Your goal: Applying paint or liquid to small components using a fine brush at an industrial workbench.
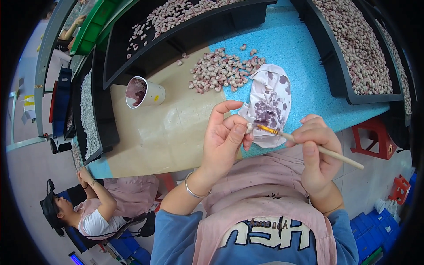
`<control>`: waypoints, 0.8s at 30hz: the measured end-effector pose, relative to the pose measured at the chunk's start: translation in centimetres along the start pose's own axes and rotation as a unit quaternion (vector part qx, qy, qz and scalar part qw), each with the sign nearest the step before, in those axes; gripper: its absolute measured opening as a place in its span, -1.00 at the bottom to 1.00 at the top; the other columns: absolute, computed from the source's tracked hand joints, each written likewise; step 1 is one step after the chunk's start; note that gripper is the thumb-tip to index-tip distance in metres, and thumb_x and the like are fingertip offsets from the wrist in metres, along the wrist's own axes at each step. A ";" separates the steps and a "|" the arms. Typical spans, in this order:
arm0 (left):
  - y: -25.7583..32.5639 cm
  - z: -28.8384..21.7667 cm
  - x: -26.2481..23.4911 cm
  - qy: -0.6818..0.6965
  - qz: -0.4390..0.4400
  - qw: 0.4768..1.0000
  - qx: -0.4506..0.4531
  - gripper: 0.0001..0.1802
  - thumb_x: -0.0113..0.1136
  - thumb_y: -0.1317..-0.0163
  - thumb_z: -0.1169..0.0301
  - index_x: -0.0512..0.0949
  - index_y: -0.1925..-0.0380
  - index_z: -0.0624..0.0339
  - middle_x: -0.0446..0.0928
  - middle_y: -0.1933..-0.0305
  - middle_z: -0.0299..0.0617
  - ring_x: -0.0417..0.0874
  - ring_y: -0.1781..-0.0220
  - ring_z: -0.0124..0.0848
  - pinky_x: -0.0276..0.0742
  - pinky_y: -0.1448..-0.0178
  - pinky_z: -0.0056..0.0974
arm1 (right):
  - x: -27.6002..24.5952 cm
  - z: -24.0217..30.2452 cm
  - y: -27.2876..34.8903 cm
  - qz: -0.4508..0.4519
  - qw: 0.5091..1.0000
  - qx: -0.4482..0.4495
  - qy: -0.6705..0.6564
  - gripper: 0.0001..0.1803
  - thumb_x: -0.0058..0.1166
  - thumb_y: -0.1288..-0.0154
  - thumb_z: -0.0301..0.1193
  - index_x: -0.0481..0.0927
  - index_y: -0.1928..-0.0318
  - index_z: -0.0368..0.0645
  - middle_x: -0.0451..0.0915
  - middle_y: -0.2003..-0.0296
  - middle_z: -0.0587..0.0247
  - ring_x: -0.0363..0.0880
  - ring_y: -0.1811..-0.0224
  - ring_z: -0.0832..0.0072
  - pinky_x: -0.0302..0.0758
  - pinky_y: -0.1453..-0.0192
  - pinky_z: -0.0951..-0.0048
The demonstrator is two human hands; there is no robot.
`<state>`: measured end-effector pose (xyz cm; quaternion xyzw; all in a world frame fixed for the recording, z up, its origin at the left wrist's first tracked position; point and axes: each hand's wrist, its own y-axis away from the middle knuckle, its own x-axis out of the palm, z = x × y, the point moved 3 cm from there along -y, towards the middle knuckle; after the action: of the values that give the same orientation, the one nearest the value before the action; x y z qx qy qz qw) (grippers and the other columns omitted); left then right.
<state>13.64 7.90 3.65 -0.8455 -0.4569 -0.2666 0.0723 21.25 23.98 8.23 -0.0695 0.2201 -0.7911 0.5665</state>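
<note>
My left hand pinches a small pale piece between thumb and fingers. In my right hand is a paintbrush with a pale wooden handle, its bristle end at the small piece. Under and behind the brush tip lies a white cloth blotched with dark purple stains. Beyond my left hand, small whitish-pink pieces are heaped loosely on the table. A white paper cup with dark reddish-purple liquid or residue inside stands to the left, seemingly tilted by the lens.
Black trays of similar pieces stand at the far side and right of the table. Another black tray holds whitish bits at the left. A co-worker sits at the left. Red stools stand on the right.
</note>
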 end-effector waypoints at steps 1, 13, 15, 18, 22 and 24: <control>0.0 0.0 0.1 0.015 0.002 1.000 -0.002 -0.56 0.00 -0.28 0.32 0.13 -0.09 0.15 0.39 0.44 -0.32 0.37 0.47 -0.58 0.28 0.43 -0.50 | -0.1 -0.1 0.0 0.000 1.000 0.000 0.000 -0.85 -0.10 -0.23 -0.44 0.49 0.39 -0.22 0.54 0.49 0.26 0.39 0.43 0.46 0.30 0.24 0.41; 0.0 0.4 0.4 0.105 -0.016 0.993 -0.050 -0.65 -0.06 -0.31 0.36 0.15 -0.05 0.14 0.38 0.44 -0.29 0.37 0.48 -0.57 0.32 0.41 -0.47 | -0.4 0.0 0.0 -0.008 0.997 -0.036 0.065 -0.90 -0.05 -0.17 -0.46 0.51 0.41 -0.21 0.55 0.48 0.23 0.44 0.43 0.39 0.33 0.18 0.33; -0.1 0.3 0.6 0.107 -0.029 0.992 -0.056 -0.64 -0.06 -0.31 0.36 0.15 -0.05 0.14 0.38 0.45 -0.29 0.37 0.48 -0.57 0.32 0.41 -0.47 | -0.4 0.0 0.2 -0.009 1.000 -0.018 0.002 -0.90 -0.05 -0.16 -0.47 0.51 0.41 -0.22 0.54 0.49 0.22 0.44 0.43 0.38 0.33 0.17 0.31; -0.1 0.6 0.3 0.105 -0.029 0.992 -0.057 -0.64 -0.06 -0.31 0.36 0.15 -0.05 0.14 0.39 0.45 -0.29 0.37 0.48 -0.57 0.32 0.42 -0.47 | 0.1 0.4 -0.3 0.027 0.997 -0.053 0.055 -0.88 -0.05 -0.19 -0.45 0.51 0.41 -0.22 0.54 0.49 0.22 0.44 0.44 0.39 0.32 0.16 0.32; -0.2 0.4 0.1 0.094 -0.021 0.994 -0.054 -0.69 -0.04 -0.30 0.36 0.22 0.01 0.18 0.40 0.44 -0.29 0.37 0.49 -0.57 0.33 0.42 -0.47 | -0.7 -0.6 -0.1 -0.031 0.996 -0.038 0.074 -0.86 -0.08 -0.22 -0.44 0.49 0.40 -0.23 0.54 0.49 0.22 0.42 0.42 0.40 0.30 0.16 0.37; -0.8 -0.3 -0.8 0.061 -0.045 0.994 -0.073 -0.73 -0.04 -0.30 0.37 0.26 0.05 0.20 0.40 0.43 -0.29 0.38 0.48 -0.56 0.33 0.40 -0.47 | -0.7 -0.7 0.0 -0.063 0.998 -0.003 0.020 -0.85 -0.12 -0.25 -0.44 0.48 0.39 -0.24 0.53 0.50 0.22 0.39 0.41 0.44 0.28 0.16 0.39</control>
<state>12.50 7.70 3.42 -0.8093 -0.4684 -0.3533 0.0263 21.23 24.87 7.69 -0.0690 0.2285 -0.8256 0.5113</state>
